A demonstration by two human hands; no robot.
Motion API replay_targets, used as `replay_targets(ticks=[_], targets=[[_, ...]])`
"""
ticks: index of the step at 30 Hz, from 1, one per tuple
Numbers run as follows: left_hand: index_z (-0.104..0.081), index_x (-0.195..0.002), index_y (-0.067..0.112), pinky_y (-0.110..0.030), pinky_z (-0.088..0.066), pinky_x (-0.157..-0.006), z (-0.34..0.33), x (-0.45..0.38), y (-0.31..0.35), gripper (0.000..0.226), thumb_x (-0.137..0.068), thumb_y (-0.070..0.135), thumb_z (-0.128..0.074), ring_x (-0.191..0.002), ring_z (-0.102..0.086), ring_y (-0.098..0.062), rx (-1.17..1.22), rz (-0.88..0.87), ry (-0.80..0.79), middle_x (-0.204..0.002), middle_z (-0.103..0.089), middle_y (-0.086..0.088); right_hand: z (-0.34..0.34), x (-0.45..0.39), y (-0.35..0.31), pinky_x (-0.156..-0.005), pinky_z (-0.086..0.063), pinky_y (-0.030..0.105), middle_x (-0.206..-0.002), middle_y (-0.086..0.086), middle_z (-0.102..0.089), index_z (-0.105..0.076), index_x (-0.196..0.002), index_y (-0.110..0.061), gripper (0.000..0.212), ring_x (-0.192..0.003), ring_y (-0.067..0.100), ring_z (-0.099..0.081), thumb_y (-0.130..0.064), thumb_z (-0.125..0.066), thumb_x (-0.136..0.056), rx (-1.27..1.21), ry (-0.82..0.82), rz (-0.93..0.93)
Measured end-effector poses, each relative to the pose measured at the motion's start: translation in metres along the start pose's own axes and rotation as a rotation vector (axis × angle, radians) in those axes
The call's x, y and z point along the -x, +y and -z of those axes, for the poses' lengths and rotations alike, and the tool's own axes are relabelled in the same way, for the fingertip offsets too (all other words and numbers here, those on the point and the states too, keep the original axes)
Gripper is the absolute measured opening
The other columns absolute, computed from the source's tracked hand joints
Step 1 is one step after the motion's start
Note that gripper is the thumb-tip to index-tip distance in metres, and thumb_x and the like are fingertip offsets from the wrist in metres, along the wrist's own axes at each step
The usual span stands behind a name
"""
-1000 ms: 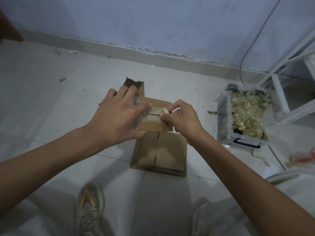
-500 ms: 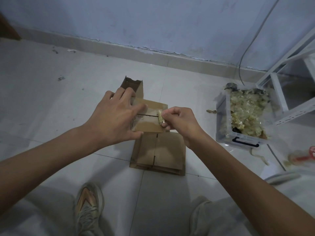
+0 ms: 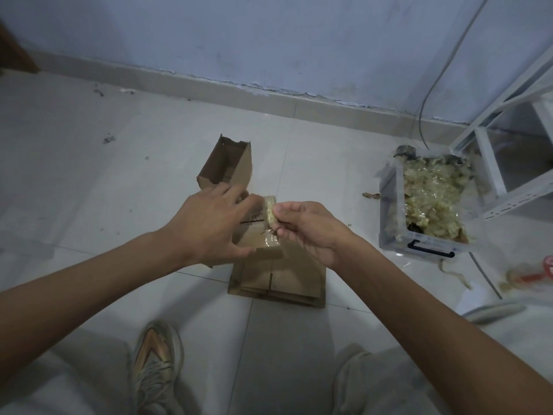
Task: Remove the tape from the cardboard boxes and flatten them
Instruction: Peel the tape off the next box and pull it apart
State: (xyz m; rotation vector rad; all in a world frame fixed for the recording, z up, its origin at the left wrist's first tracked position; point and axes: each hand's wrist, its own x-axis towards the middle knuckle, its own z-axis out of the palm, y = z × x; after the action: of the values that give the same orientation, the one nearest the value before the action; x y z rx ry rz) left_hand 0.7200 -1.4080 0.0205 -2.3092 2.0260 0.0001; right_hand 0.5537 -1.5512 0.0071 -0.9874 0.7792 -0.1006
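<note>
A small brown cardboard box (image 3: 227, 166) stands on the floor, its far end open. My left hand (image 3: 209, 226) lies over its near face and holds it, thumb under the lower edge. My right hand (image 3: 308, 232) pinches a crumpled strip of clear tape (image 3: 270, 211) between thumb and fingers, lifted off the box's right side; a shiny bit of tape (image 3: 270, 241) still clings to the box below. Under the box lies a stack of flattened cardboard (image 3: 287, 280).
A clear plastic bin (image 3: 389, 211) full of crumpled tape sits at the right, beside a white metal rack (image 3: 490, 157). A grey cable (image 3: 431, 85) hangs down the wall. Loose tape scraps (image 3: 454, 274) lie on the tiles. My shoe (image 3: 155, 360) and knees are at the bottom.
My right hand has peeled the tape strip up and away to the right of the box. My left hand slid a little lower on the box.
</note>
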Motion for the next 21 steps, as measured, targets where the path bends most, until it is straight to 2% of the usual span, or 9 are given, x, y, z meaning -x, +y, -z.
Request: replay_targets(ticks=[2,5,9,11,13,15,16,18,21], targets=[[-0.045,-0.139,0.029,-0.043,-0.047,-0.093,-0.006,0.001,0.003,0.088,-0.072,0.085,-0.056,-0.12,-0.053,-0.026,0.017,-0.023,0.021,-0.134,-0.055,-0.001,0.001,0.001,0.001,-0.066,-0.057,0.018,-0.079,0.012,-0.067,-0.067,-0.113,0.004,0.015,-0.067,0.011,-0.065,-0.005,-0.061,-0.104,-0.063,-0.009,-0.031],[-0.036,-0.142,0.031,-0.048,-0.039,-0.106,-0.01,0.0,0.006,0.094,-0.069,0.087,-0.057,-0.131,-0.049,-0.024,0.129,-0.003,-0.037,-0.142,-0.05,0.002,0.002,0.002,0.001,-0.063,-0.057,0.018,-0.082,0.012,-0.067,-0.067,-0.114,0.007,0.016,-0.067,0.011,-0.065,-0.003,-0.06,-0.103,-0.18,-0.045,-0.069],[-0.03,-0.146,0.03,-0.043,-0.039,-0.105,-0.009,-0.001,0.008,0.103,-0.066,0.087,-0.061,-0.126,-0.051,-0.019,0.293,0.085,-0.083,-0.14,-0.052,0.005,0.004,0.007,-0.002,-0.064,-0.058,0.017,-0.079,0.01,-0.067,-0.069,-0.107,0.003,0.012,-0.065,0.01,-0.063,-0.004,-0.06,-0.104,-0.186,-0.023,-0.041],[-0.028,-0.151,0.026,-0.043,-0.038,-0.108,-0.004,-0.001,0.009,0.111,-0.064,0.089,-0.057,-0.129,-0.05,-0.019,0.256,0.121,-0.07,-0.144,-0.052,0.005,0.007,0.011,-0.006,-0.065,-0.058,0.02,-0.077,0.009,-0.069,-0.071,-0.105,0.0,0.012,-0.064,0.011,-0.063,-0.007,-0.062,-0.104,0.017,0.079,0.039],[-0.031,-0.152,0.024,-0.042,-0.037,-0.108,0.002,-0.002,0.012,0.112,-0.065,0.092,-0.052,-0.128,-0.05,-0.018,0.131,0.113,-0.032,-0.145,-0.052,0.005,0.008,0.015,-0.009,-0.065,-0.057,0.024,-0.076,0.005,-0.071,-0.073,-0.1,-0.006,0.009,-0.065,0.012,-0.066,-0.01,-0.065,-0.101,0.38,0.237,0.202],[-0.034,-0.15,0.024,-0.042,-0.038,-0.105,0.008,-0.002,0.015,0.11,-0.066,0.095,-0.047,-0.124,-0.052,-0.018,0.064,0.108,0.0,-0.141,-0.054,0.005,0.003,0.017,-0.01,-0.063,-0.057,0.026,-0.077,0.0,-0.072,-0.072,-0.096,-0.014,0.005,-0.066,0.011,-0.068,-0.017,-0.068,-0.098,0.623,0.312,0.35],[-0.036,-0.149,0.024,-0.042,-0.038,-0.103,0.011,-0.003,0.016,0.11,-0.066,0.095,-0.045,-0.122,-0.052,-0.019,0.064,0.118,0.009,-0.139,-0.055,0.005,-0.001,0.018,-0.01,-0.063,-0.057,0.028,-0.077,-0.001,-0.073,-0.071,-0.098,-0.017,0.004,-0.067,0.011,-0.07,-0.021,-0.071,-0.097,0.661,0.29,0.378],[-0.038,-0.146,0.023,-0.043,-0.038,-0.101,0.014,-0.003,0.019,0.107,-0.067,0.095,-0.044,-0.12,-0.054,-0.02,0.057,0.133,0.009,-0.136,-0.056,0.004,-0.008,0.019,-0.008,-0.067,-0.059,0.032,-0.077,0.0,-0.075,-0.069,-0.105,-0.021,0.016,-0.068,0.011,-0.072,-0.03,-0.076,-0.094,0.682,0.222,0.362],[-0.041,-0.144,0.022,-0.044,-0.039,-0.099,0.015,-0.004,0.022,0.102,-0.07,0.091,-0.052,-0.117,-0.055,-0.022,0.015,0.132,0.011,-0.133,-0.057,0.002,-0.014,0.018,-0.008,-0.065,-0.054,0.025,-0.077,-0.004,-0.074,-0.064,-0.108,-0.026,0.032,-0.071,0.007,-0.07,-0.042,-0.082,-0.087,0.826,0.272,0.334]])
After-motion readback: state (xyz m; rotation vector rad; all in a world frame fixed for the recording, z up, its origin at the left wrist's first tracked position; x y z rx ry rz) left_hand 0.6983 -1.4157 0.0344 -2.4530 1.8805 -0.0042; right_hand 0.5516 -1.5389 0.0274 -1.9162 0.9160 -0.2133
